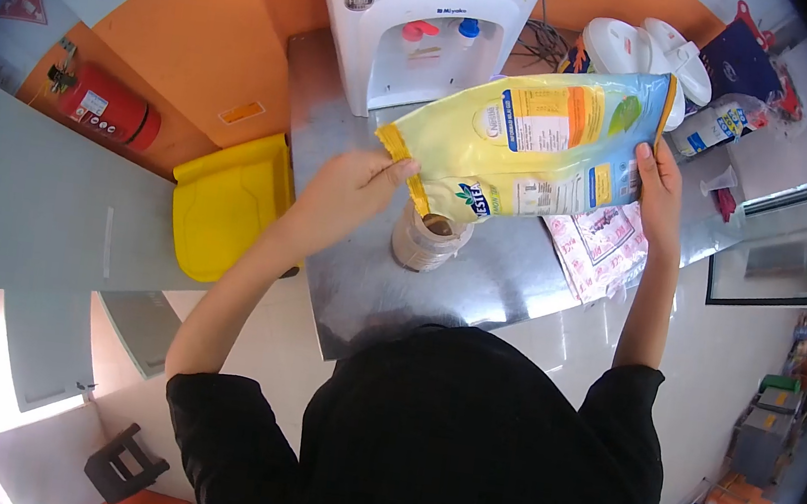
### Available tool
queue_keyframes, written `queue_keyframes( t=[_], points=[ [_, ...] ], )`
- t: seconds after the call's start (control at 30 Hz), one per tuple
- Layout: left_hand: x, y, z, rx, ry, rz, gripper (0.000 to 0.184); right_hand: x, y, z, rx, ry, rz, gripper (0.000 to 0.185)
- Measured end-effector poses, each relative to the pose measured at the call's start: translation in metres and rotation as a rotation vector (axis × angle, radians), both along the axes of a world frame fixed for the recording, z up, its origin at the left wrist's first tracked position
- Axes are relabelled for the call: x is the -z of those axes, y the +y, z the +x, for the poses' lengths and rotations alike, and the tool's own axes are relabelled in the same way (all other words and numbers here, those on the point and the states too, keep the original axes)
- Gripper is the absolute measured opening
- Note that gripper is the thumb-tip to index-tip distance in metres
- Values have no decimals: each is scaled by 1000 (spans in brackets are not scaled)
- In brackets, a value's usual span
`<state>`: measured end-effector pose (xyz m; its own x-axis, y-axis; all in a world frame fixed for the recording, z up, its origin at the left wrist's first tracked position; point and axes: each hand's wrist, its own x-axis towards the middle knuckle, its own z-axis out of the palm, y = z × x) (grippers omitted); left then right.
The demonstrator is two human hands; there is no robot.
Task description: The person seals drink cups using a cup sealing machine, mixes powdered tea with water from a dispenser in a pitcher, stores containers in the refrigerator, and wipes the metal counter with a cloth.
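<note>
A large yellow and blue Nestea drink powder pouch is held up sideways between both hands, above a metal table. My left hand pinches its yellow end at the lower left. My right hand grips the blue end at the right, with the thumb on the printed face. Below the yellow end stands a clear plastic jar with its top open and some brownish contents. The pouch's end partly covers the jar's mouth. Whether any powder is flowing, I cannot tell.
A white water dispenser stands at the table's back. White tubs and a wrapped bottle pack are back right. A pink-printed plastic packet lies on the metal table. Left are a yellow bin and fire extinguisher.
</note>
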<state>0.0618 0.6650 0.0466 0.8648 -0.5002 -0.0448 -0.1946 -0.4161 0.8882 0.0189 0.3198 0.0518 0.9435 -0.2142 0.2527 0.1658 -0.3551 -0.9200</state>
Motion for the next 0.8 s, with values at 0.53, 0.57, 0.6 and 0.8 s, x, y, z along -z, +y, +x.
queue_keyframes(
  t=[0.53, 0.57, 0.6, 0.8],
  points=[
    [18, 17, -19, -104, -58, 127, 46, -31, 32, 5, -35, -258, -250, 20],
    [21, 17, -20, -116, -51, 98, 46, -30, 32, 5, -37, -254, -253, 20],
    [23, 17, -20, -126, -45, 70, 46, -29, 33, 6, -39, -249, -255, 20],
    [22, 17, -18, -91, -59, 48, 40, -22, 36, 12, -37, -155, -143, 27]
  ],
)
